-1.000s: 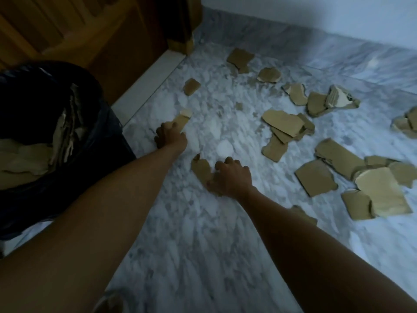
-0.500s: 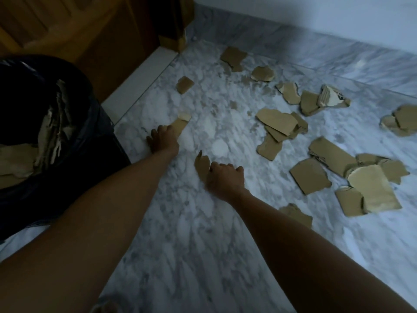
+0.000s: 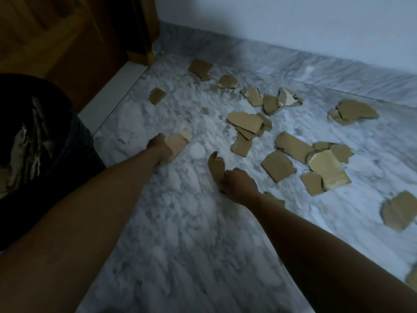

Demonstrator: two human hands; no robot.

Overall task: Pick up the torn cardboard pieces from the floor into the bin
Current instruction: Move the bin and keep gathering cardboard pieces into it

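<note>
My left hand point(image 3: 159, 149) grips a small brown cardboard piece with a pale torn end point(image 3: 180, 141), low over the marble floor point(image 3: 180, 233). My right hand point(image 3: 240, 186) holds a narrow dark cardboard piece point(image 3: 215, 166) that sticks up past its fingers. The bin point(image 3: 33, 154), lined with a black bag and holding torn cardboard, stands at the left beside my left forearm. Several more torn pieces lie scattered across the floor ahead and to the right, such as a large pale one point(image 3: 328, 169).
A wooden door point(image 3: 67, 41) and its frame point(image 3: 144, 30) rise at the back left with a white threshold strip point(image 3: 112, 96). A white wall point(image 3: 293, 26) with a marble skirting point(image 3: 316, 71) runs along the back. One piece point(image 3: 398, 213) lies at the far right.
Both hands have closed on their pieces and raised them slightly off the floor. The view has pulled back a little, bringing more pieces at the right into sight.
</note>
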